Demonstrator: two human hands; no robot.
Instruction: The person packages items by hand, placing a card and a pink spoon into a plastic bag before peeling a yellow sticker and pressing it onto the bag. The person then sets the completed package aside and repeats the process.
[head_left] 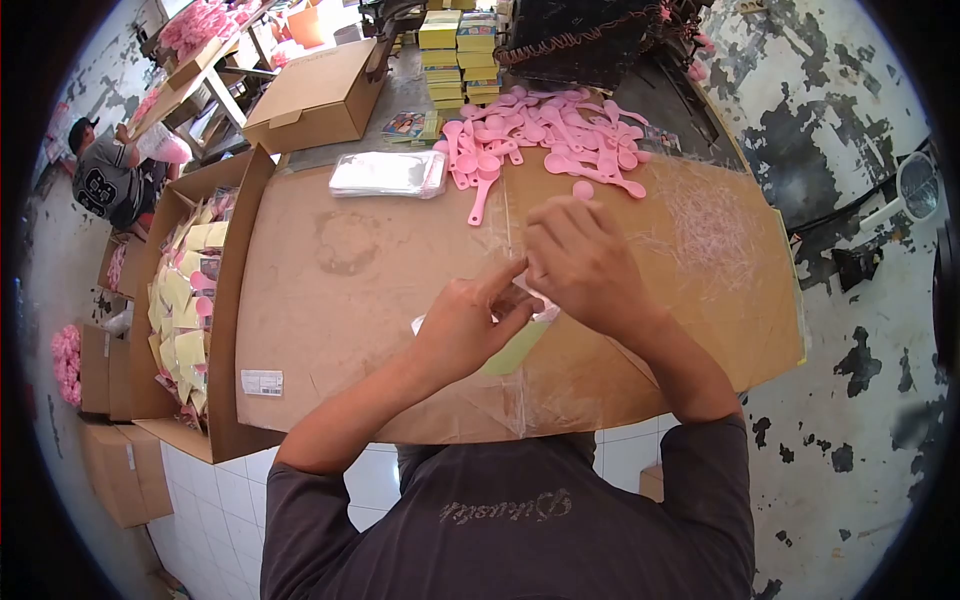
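Grip narrow: part-hidden pkt [543, 306] being held by L hand [465, 318]; R hand [583, 262] grip being obscured, can't tell; pink spoons [487, 163] being borne by table [300, 270].

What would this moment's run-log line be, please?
left hand and right hand close together over pale-green card; grips partly hidden; pink spoons piled beyond; packets in box at left

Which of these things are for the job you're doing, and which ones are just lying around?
Probably for the job:
pink spoons
clear plastic bags
stacked yellow cards
open box of packets

Probably just lying about:
closed cardboard box
white label
scattered thin strips
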